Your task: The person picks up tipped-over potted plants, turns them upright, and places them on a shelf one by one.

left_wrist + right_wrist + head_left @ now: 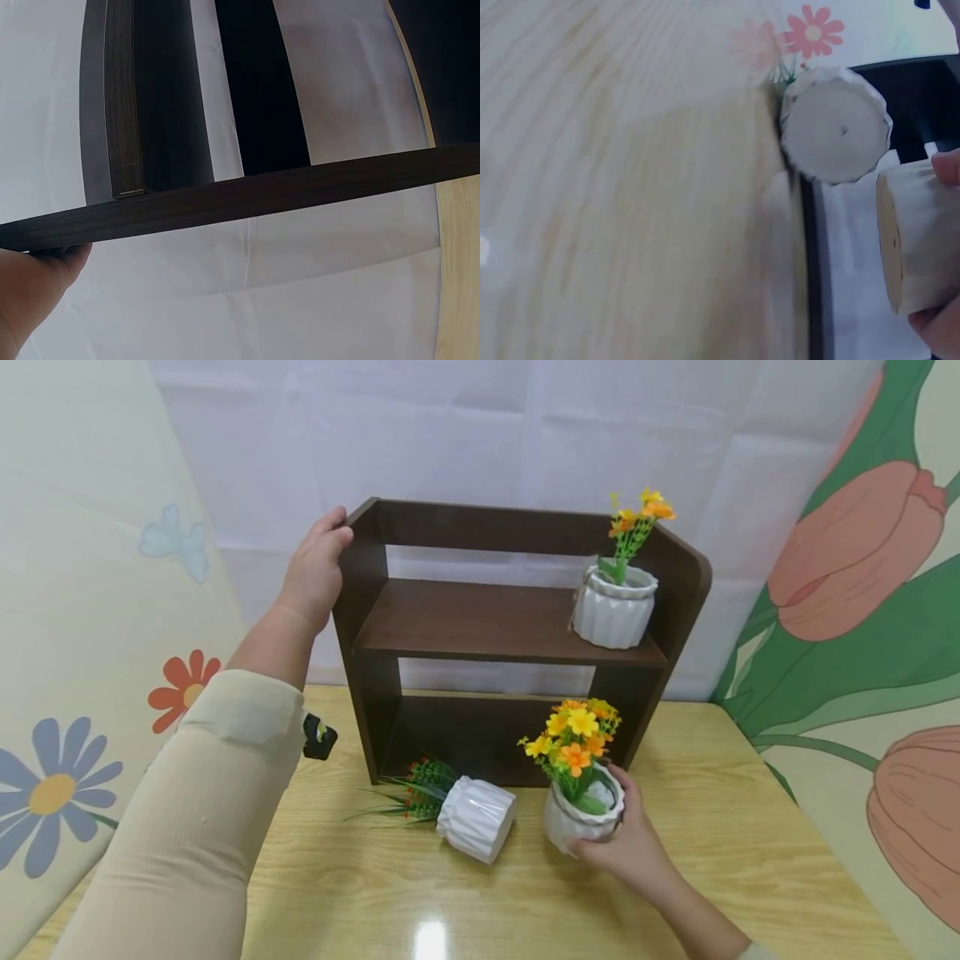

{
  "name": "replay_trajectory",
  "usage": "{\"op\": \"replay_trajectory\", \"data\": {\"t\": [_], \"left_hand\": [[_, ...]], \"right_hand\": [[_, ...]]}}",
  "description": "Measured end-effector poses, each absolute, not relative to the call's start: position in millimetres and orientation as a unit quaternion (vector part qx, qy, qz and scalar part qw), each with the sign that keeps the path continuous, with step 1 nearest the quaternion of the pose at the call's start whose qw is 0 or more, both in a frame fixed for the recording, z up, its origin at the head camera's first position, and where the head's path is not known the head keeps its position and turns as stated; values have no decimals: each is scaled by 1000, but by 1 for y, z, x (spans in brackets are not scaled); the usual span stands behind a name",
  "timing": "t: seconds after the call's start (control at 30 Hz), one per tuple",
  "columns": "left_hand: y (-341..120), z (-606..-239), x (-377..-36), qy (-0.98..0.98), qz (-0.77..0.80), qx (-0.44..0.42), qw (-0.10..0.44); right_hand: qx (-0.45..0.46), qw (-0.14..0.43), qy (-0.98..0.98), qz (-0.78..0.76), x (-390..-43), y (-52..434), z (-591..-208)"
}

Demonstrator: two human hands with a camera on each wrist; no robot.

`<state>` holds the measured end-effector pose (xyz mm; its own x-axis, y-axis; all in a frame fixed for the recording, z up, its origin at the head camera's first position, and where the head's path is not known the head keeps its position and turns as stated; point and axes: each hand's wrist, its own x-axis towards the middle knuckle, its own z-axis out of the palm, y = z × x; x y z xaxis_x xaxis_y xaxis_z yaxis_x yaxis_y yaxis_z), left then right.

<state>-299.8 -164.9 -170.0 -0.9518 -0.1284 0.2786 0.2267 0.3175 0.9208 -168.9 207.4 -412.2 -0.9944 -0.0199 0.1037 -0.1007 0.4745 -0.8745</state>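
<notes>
A dark brown wooden shelf [480, 627] stands on the light wood table [735, 827]. My left hand [318, 564] grips its top left corner; the left wrist view shows the shelf's side panel [225, 202] and part of that hand [34, 289]. My right hand [626, 839] holds a white ribbed pot with yellow and orange flowers [581, 793] on the table in front of the shelf; its pale base [915, 240] shows in the right wrist view. A second white pot [476, 817] with green and red sprigs lies on its side beside it, with its bottom [836, 124] toward the right wrist camera.
Another white ribbed pot with orange and yellow flowers [615, 602] stands on the right end of the shelf's middle board. A white cloth [525, 435] hangs behind the shelf. Flower-painted panels [862, 610] flank the table on both sides.
</notes>
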Motion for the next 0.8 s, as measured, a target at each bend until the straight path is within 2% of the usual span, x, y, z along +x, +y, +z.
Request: {"op": "replay_trajectory", "data": {"t": [0.8], "left_hand": [[-166,-171,-302,-794,-586,-40,154]], "right_hand": [[27,86,-857,508,-167,163,-349]]}}
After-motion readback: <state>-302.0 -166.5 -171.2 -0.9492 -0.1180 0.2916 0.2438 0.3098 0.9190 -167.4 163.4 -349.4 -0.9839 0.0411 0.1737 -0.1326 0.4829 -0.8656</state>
